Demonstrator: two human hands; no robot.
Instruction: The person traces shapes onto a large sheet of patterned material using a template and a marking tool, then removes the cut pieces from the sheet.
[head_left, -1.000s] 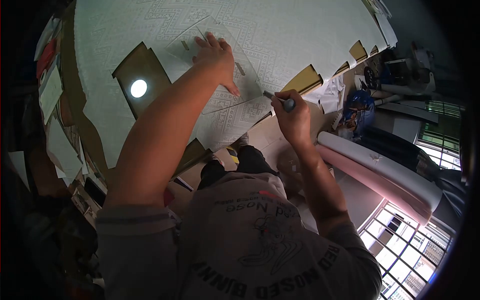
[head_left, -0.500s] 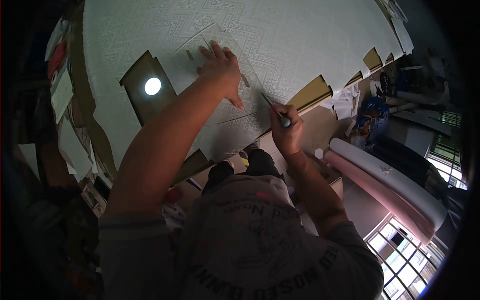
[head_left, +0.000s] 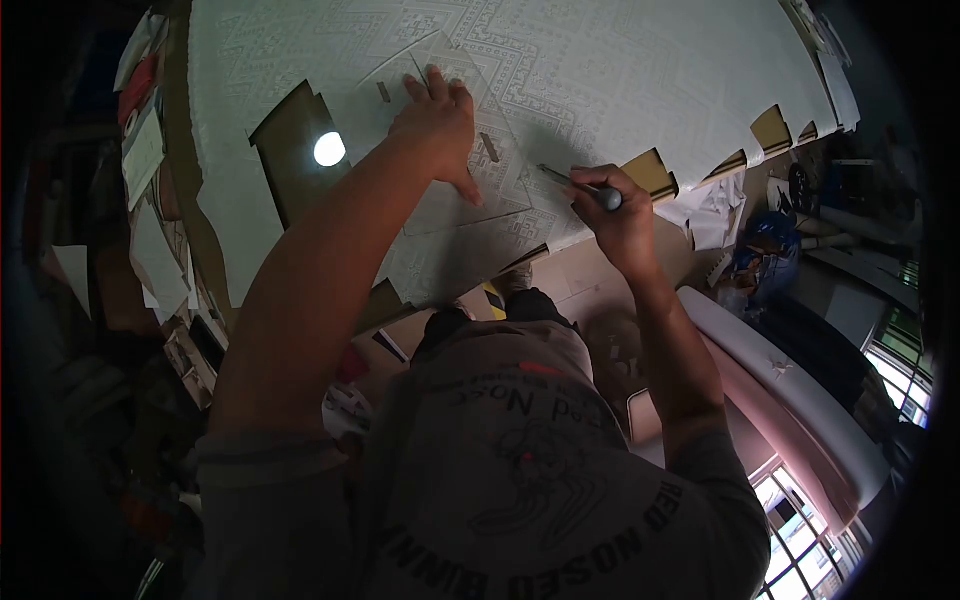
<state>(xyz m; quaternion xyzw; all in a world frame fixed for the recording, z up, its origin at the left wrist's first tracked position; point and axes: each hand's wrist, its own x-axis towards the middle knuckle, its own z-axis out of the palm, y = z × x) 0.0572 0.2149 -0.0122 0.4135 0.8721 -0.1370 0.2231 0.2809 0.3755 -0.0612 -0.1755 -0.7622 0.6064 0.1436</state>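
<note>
My left hand (head_left: 437,125) lies with spread fingers on a clear flat template (head_left: 505,185), which has small brown strips on it. Under the template is a pale sheet (head_left: 640,80) with an embossed geometric pattern. To the right of the template, my right hand (head_left: 622,215) is closed around a slim pointed tool (head_left: 608,198) with a rounded grey handle end. Its thin metal shaft points up and left over the sheet, its tip apart from the template's right edge.
Brown board (head_left: 290,175) shows through a cut-out left of my left forearm, and more gaps (head_left: 650,172) line the sheet's right edge. Rolls of material (head_left: 760,345) lean at the right, near a barred window (head_left: 805,530). Papers (head_left: 150,240) hang at the left.
My right hand has moved right with the tool, whose tip was at the template's edge and is now away from it. My left hand stays on the template. The view has shifted slightly.
</note>
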